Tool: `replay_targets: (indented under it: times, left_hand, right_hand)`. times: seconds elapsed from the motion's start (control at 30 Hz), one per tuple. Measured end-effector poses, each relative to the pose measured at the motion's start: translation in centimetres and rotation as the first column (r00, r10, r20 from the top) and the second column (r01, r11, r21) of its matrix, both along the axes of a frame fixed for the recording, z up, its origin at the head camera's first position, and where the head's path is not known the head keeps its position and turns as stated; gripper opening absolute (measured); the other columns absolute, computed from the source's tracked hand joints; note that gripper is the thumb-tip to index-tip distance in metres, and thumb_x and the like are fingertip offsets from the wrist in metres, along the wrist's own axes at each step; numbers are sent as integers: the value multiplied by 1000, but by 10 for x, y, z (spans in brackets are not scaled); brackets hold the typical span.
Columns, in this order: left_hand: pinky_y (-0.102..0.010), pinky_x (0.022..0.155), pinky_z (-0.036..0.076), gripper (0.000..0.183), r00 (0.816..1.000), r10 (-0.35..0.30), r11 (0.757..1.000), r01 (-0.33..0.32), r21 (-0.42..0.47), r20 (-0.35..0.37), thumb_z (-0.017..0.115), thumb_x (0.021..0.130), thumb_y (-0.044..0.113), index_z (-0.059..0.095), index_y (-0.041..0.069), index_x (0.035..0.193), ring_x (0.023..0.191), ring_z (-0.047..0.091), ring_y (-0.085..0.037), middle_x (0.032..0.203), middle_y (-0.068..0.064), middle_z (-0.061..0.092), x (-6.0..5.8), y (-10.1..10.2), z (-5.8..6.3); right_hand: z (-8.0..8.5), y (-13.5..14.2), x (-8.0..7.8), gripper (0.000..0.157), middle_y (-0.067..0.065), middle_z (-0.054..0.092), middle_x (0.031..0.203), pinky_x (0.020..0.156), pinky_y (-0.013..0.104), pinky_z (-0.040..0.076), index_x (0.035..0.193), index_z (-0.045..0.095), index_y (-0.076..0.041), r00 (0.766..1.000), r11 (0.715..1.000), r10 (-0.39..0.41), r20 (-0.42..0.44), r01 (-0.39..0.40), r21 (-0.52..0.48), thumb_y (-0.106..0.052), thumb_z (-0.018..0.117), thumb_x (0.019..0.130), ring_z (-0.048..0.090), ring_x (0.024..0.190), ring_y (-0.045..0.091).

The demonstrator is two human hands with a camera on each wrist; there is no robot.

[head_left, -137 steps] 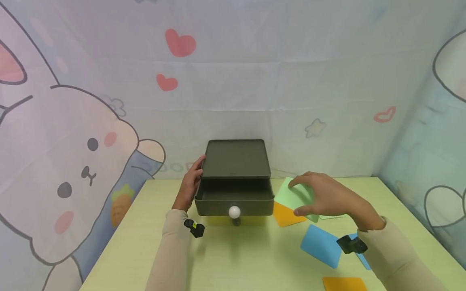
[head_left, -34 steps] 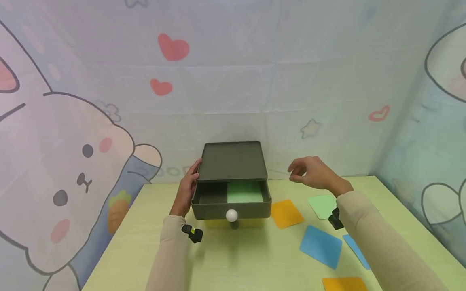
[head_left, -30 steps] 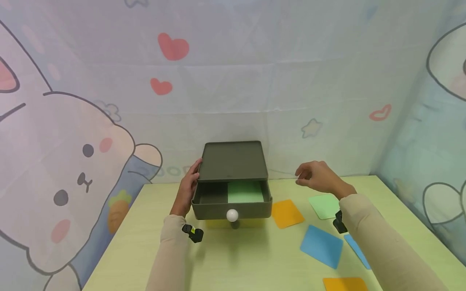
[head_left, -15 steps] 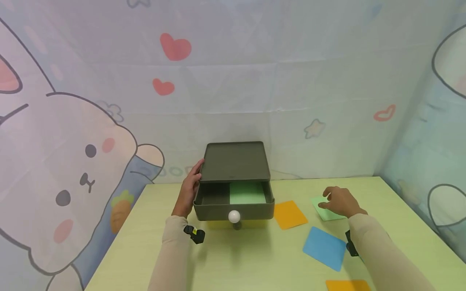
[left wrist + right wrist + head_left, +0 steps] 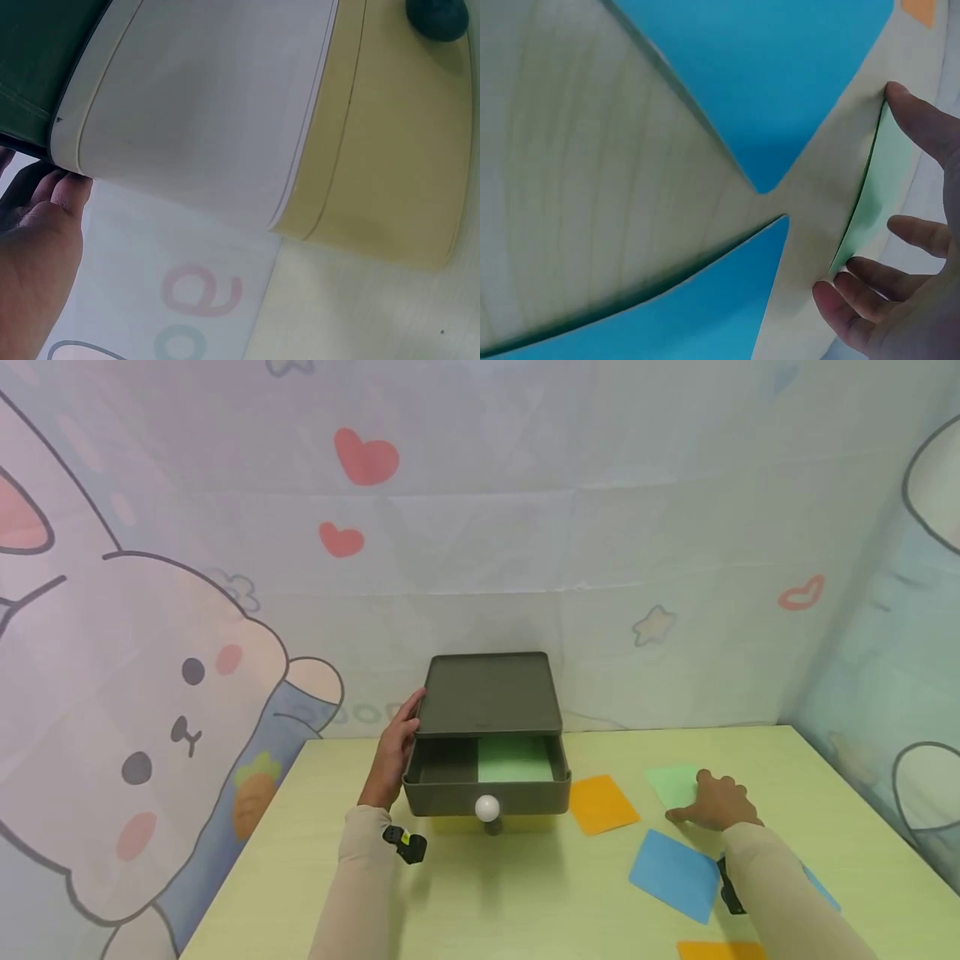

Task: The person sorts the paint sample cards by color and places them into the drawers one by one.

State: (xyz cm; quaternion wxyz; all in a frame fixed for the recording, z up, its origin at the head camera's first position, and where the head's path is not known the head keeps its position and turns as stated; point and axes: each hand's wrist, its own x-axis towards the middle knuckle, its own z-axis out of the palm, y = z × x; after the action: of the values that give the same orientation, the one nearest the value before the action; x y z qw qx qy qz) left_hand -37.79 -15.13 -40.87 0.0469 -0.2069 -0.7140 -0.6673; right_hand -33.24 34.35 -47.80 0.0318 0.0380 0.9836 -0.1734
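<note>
My left hand (image 5: pixel 392 756) rests against the left side of a dark green drawer unit (image 5: pixel 491 693); in the left wrist view its fingers (image 5: pixel 71 193) touch the dark green part beside a white section. The top drawer (image 5: pixel 450 798), which has a white knob (image 5: pixel 487 808), is pulled out. A light green card (image 5: pixel 513 760) lies in its right half. On the right of the table, my right hand (image 5: pixel 716 803) is over another light green card (image 5: pixel 671 785). The right wrist view shows thumb and fingers spread at opposite ends of that card's near edge (image 5: pixel 870 195).
An orange card (image 5: pixel 602 804) and a blue card (image 5: pixel 675 875) lie right of the unit. A second blue card (image 5: pixel 821 889) is partly under the right sleeve. Another orange card (image 5: pixel 720 950) is at the bottom edge. Yellow (image 5: pixel 382 135) shows low on the unit. A printed backdrop (image 5: pixel 480 527) stands behind.
My right hand held a light green card earlier, which now lies in the drawer. From above the table, the empty hand has moved right and down to the other green card. The left hand stays put.
</note>
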Motion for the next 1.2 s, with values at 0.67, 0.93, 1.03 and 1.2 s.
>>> replay_targets:
  times: [0.67,0.93,1.03,1.2]
  left_hand:
    - [-49,129,11,54,1000,2,1000,-2,-3,-20,27,106,27,27,24,160,158,17,-21,169,-2,23,0,0,0]
    - [-49,129,11,55,1000,-2,1000,2,-2,-24,29,106,29,27,23,161,158,16,-21,169,-2,22,-1,1,-1]
    - [-49,129,11,55,1000,2,1000,-2,-4,-22,29,105,29,27,24,161,158,16,-21,169,-2,22,-1,0,0]
    - [-49,129,11,56,1000,5,1000,-5,4,-24,29,105,29,27,22,161,158,17,-22,169,-3,22,0,2,0]
  right_hand:
    - [2,-13,-3,104,51,39,124,80,70,45,140,30,17,992,993,-112,55,113,-17,-51,77,76,41,111,66]
    - [-7,-5,-6,121,56,30,128,85,73,40,141,23,17,985,983,-160,59,164,-85,-58,83,67,35,112,70]
    - [-8,-4,-8,122,56,30,128,85,73,40,141,25,18,985,983,-158,64,163,-85,-59,83,66,34,113,70]
    - [-6,-6,-6,117,56,30,128,86,74,39,139,28,18,984,980,-164,76,171,-99,-57,83,67,33,114,70]
